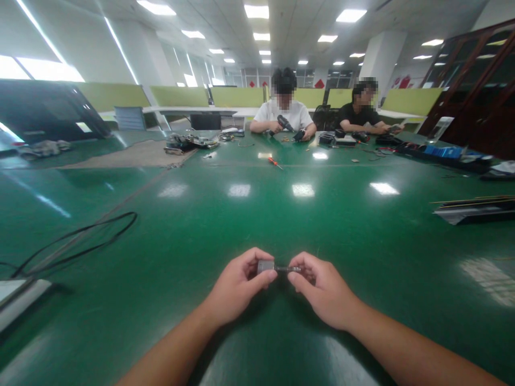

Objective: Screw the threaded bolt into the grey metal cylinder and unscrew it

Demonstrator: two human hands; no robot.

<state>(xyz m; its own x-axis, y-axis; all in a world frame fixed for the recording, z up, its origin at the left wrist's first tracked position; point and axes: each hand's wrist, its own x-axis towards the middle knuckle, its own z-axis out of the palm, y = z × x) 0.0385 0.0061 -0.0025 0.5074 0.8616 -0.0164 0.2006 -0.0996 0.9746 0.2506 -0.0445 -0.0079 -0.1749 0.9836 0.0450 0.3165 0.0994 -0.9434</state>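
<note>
Close in front of me, over the green tabletop (pixel 193 332), I hold a small grey block (pixel 265 266) with a thin dark stem (pixel 282 268) coming out of its right side. My left hand (pixel 237 284) grips the block between thumb and fingers. At the other end, my right hand (pixel 322 287) pinches the stem's shiny, metal-looking tip (pixel 295 269). Block and stem lie level in one line between the two hands. What kind of part it is, I cannot make out.
A black cable loop (pixel 116 217) lies left. Farther off are an orange screwdriver (pixel 275 162), a heap of electronic parts (pixel 185 142) and dark strips (pixel 478 209) at right. Across the table, one person (pixel 284 112) holds a power drill (pixel 285 123); another person (pixel 364 115) sits beside.
</note>
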